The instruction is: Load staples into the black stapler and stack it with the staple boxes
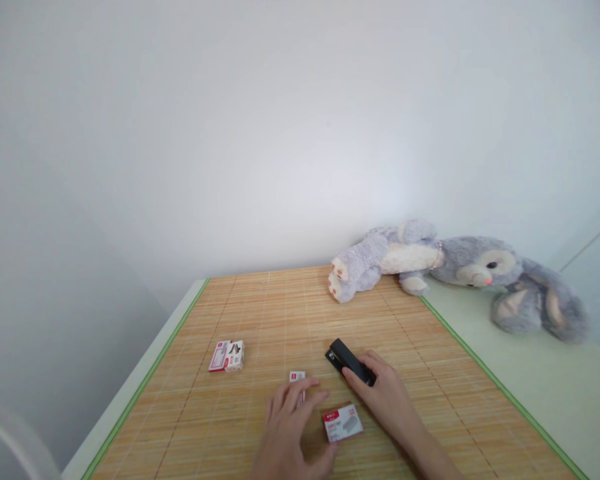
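Note:
A black stapler point(347, 362) lies on the bamboo mat, and the fingers of my right hand point(384, 393) are wrapped around its near end. Left of it, my left hand point(293, 430) hovers with fingers curved and apart. A small red-and-white box with a staple picture point(349, 423) sits just right of my left thumb; whether the thumb touches it I cannot tell. Behind my left fingers, another small white-and-red box point(297, 377) is partly hidden.
Further left on the bamboo mat point(260, 307) stands an opened-looking white-and-red package point(227, 356). A grey plush rabbit point(410, 257) lies along the wall at the back right, its head and ears past the mat's green edge. A pale curved object point(17, 437) shows at lower left.

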`<state>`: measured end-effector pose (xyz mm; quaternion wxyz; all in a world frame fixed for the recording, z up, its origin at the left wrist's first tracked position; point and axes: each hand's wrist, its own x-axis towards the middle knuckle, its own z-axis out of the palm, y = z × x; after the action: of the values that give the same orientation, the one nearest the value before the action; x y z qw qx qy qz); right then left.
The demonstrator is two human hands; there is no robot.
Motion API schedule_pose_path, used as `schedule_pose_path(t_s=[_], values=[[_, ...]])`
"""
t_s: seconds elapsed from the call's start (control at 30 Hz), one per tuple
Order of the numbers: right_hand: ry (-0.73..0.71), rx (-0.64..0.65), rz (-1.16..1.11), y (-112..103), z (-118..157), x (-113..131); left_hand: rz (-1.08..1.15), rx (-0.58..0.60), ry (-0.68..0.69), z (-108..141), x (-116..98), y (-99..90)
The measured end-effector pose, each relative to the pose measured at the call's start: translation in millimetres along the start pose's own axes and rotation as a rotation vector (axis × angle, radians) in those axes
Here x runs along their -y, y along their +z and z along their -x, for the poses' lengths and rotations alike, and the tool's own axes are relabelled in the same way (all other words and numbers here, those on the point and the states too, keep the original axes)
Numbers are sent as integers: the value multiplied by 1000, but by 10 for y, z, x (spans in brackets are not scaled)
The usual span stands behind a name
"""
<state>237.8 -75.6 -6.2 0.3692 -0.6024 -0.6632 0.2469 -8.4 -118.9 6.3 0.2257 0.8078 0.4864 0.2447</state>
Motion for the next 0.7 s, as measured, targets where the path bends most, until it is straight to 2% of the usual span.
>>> schedule_pose_path(t_s=[0.07, 0.1, 0.27, 0.37, 0.5, 0.7], values=[[7, -17, 7, -4, 1, -16, -61, 13, 0, -46, -116, 115], [16, -28, 10, -8, 7, -24, -93, -17, -31, -75, -165, 177], [62, -16, -15, -50, 104, -24, -228, -328, -327, -203, -291, 402], [67, 21, -65, -55, 201, 17, -227, -408, -367, -209, -314, 425], [63, 43, -127, -24, 303, 70, -188, -359, -260, -160, -241, 293], [39, 68, -141, 53, 340, 133, -103, -50, -51, -226, 7, 41]])
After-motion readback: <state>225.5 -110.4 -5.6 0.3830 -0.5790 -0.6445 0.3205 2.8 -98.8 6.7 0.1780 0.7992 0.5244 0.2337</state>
